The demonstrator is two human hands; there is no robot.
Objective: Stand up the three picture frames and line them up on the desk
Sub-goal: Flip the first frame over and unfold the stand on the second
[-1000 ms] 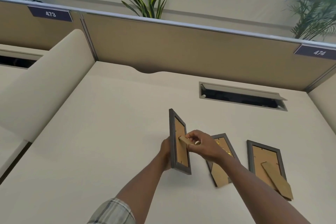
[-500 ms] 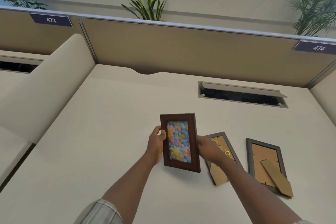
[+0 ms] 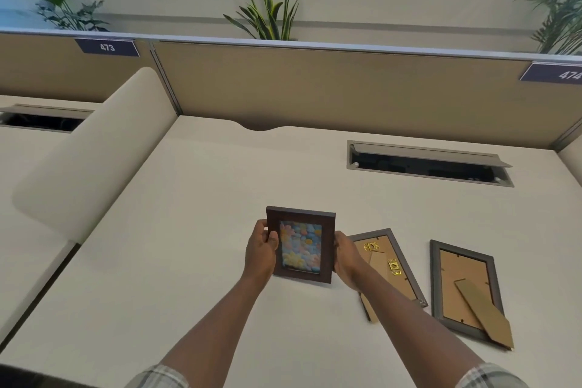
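A dark brown picture frame with a pastel flower picture faces me, upright, near the middle of the cream desk. My left hand grips its left edge and my right hand grips its right edge. Whether its bottom edge touches the desk I cannot tell. Just to its right a grey frame lies face down, partly hidden by my right forearm. Further right a second grey frame lies face down with its cardboard stand flap sticking out.
An open cable slot is set in the desk behind the frames. A tan partition closes the back, with plants beyond it. A rounded cream divider bounds the left side, and another desk lies past it.
The frame was turned from edge-on, back toward my right hand, to facing me. My right hand left the stand and took the right edge. The frame now stands straighter and slightly lower.
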